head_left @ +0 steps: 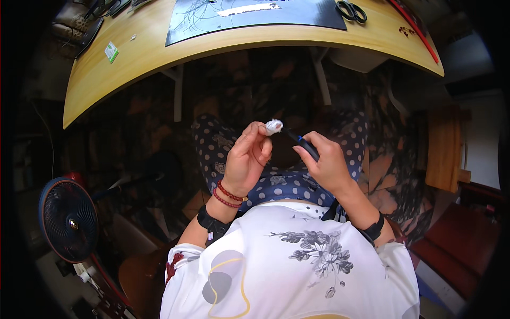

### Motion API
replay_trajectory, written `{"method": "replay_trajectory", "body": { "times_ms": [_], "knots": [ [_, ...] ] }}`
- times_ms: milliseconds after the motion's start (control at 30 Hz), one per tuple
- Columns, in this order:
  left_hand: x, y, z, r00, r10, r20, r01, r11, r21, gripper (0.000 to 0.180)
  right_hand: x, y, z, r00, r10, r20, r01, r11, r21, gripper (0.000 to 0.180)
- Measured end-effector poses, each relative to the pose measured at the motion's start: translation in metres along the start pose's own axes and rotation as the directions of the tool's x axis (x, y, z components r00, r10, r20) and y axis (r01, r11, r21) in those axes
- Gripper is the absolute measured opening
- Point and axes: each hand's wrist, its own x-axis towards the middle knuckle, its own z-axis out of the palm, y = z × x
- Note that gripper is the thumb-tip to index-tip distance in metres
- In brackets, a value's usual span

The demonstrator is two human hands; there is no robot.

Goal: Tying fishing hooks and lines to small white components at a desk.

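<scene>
From my end, the left hand (247, 151) pinches a small white fuzzy piece (274, 127) at its fingertips, above the lap and near side of the table (133, 74). The right hand (328, 162) is wrapped round a slim black tool (308, 148) with a blue accent, its tip pointing left at the piece; I can't tell whether they touch. I'd judge this as fine work on the piece's end: pinch firmly without crushing the fibres, brace both wrists, use short light strokes and aim the tip clear of the left fingers. For writing, the green-and-white packet (111, 52) at far left bears print too small for me to read.
</scene>
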Motion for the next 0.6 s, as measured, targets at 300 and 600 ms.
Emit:
{"method": "replay_trajectory", "body": {
  "times_ms": [300, 600],
  "knots": [
    [-0.002, 0.008, 0.008, 0.983, -0.102, -0.152, 0.106, 0.994, 0.021, 0.022, -0.004, 0.002, 0.002, 0.991, -0.128, -0.038, 0.129, 0.991, 0.04, 0.02],
    [-0.007, 0.0, 0.012, 0.957, -0.217, -0.193, 0.199, 0.974, -0.111, 0.019, -0.004, 0.008, 0.005, 0.999, -0.043, -0.017, 0.043, 0.999, -0.003, 0.024]
  ]
}}
